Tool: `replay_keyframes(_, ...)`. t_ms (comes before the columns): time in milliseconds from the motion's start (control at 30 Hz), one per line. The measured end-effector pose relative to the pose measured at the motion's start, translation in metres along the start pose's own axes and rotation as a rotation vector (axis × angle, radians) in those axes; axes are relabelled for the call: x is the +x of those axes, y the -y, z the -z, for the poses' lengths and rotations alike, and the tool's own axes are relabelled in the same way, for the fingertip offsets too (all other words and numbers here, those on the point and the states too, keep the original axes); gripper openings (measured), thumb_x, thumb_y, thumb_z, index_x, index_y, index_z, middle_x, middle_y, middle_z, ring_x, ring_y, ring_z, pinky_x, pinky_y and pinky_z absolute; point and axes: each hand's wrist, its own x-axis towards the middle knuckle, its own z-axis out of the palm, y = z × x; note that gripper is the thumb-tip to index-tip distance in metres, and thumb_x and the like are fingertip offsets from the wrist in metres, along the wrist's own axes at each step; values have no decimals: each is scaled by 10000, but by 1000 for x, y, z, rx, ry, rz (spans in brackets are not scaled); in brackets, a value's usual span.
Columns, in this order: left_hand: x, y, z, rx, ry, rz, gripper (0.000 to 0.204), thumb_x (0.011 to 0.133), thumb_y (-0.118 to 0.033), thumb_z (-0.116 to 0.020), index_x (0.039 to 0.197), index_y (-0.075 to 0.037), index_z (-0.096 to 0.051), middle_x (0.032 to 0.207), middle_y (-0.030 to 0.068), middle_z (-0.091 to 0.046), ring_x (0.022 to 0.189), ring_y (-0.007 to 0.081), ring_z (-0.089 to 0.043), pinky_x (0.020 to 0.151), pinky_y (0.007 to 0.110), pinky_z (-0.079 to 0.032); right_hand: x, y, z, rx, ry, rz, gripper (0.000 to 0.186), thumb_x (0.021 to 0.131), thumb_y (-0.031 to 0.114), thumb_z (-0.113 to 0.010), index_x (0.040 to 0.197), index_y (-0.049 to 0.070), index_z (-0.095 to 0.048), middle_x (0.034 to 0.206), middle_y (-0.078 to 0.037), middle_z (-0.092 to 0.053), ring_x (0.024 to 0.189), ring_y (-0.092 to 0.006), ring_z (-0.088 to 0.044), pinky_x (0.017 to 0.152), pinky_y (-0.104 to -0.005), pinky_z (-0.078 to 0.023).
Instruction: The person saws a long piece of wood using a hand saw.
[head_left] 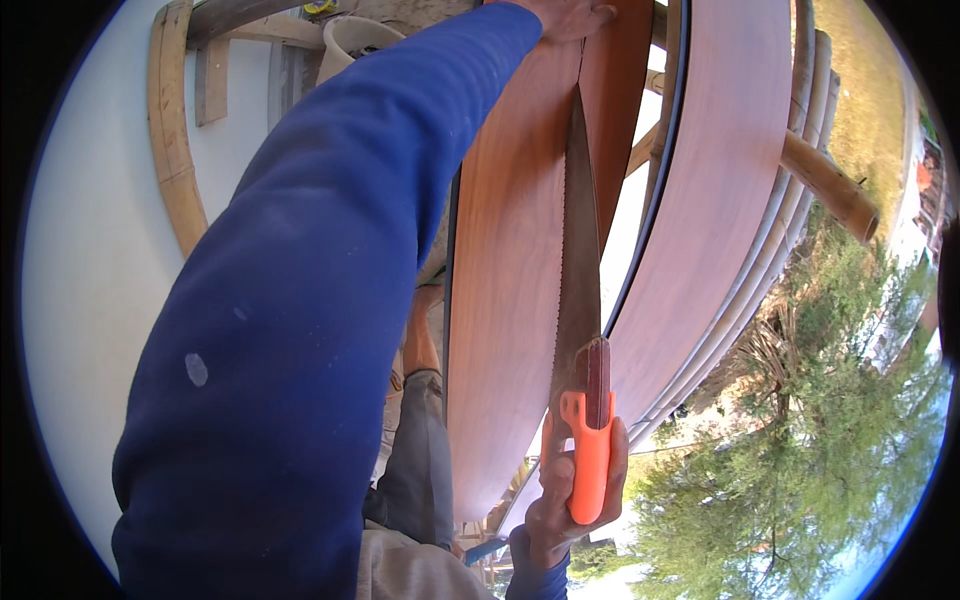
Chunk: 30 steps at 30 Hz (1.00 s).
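My right hand (560, 510) is wrapped around the orange handle (592, 460) of a handsaw (578, 260). Its long toothed blade runs away from me, with the far tip at a narrow slit in a brown wood-grain plank (510, 290). A darker brown strip (620, 90) lies on the other side of the slit. At the top edge, my left hand (565, 15) rests on the far part of the plank with fingers extended. The picture's edge cuts off part of that hand. My blue-sleeved left arm (290, 300) stretches across the left side.
Another wood-grain plank (715, 150) with a dark edge lies to the right, beside bamboo poles (800, 215). A pale bucket (355, 42) stands at the far left near a bamboo frame (170, 120) and a white wall (100, 260). My grey-trousered leg (420, 450) is below the plank.
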Motion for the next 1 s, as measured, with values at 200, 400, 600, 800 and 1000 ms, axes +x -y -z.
replay_keyframes(200, 7, -1, 5, -31, 35, -44, 761, 986, -484, -426, 1602, -44, -336, 1690, 138, -294, 1582, 313, -181, 1222, 665, -37, 91, -40, -82, 114, -13, 229, 552, 969, 169, -679, 1437, -75, -518, 1123, -214, -742, 936, -266, -753, 835, -345, -590)
replay_keyframes(400, 26, 6, -7, -20, 38, -12, 783, 991, -515, -420, 1601, -32, -331, 1691, 151, -286, 1582, 318, -183, 1234, 644, -58, 159, -38, -128, 253, -24, 264, 514, 1003, 212, -680, 1431, -40, -547, 1090, -161, -754, 875, -208, -736, 802, -303, -576)
replay_keyframes(600, 9, -10, 14, -12, 125, -49, 776, 1002, -533, -410, 1598, -41, -337, 1690, 149, -285, 1584, 310, -180, 1236, 645, -76, 184, 7, -107, 203, 97, 179, 488, 1010, 179, -668, 1425, -50, -550, 1121, -141, -720, 885, -145, -675, 780, -270, -534)
replay_keyframes(800, 21, 10, 12, 28, 32, -44, 739, 1009, -488, -409, 1598, -47, -340, 1687, 139, -296, 1576, 318, -199, 1235, 637, -76, 122, 48, -59, 283, 121, -23, 571, 998, 185, -675, 1448, -110, -483, 1241, -210, -693, 1101, -256, -696, 958, -356, -543)
replay_keyframes(1000, 8, -7, 9, -29, 43, -9, 735, 998, -474, -438, 1591, -47, -360, 1672, 136, -327, 1560, 311, -230, 1237, 620, -71, 0, 34, 15, 78, -71, -118, 780, 958, 442, -637, 1436, -146, -454, 865, -152, -656, 640, -133, -589, 713, -348, -630)
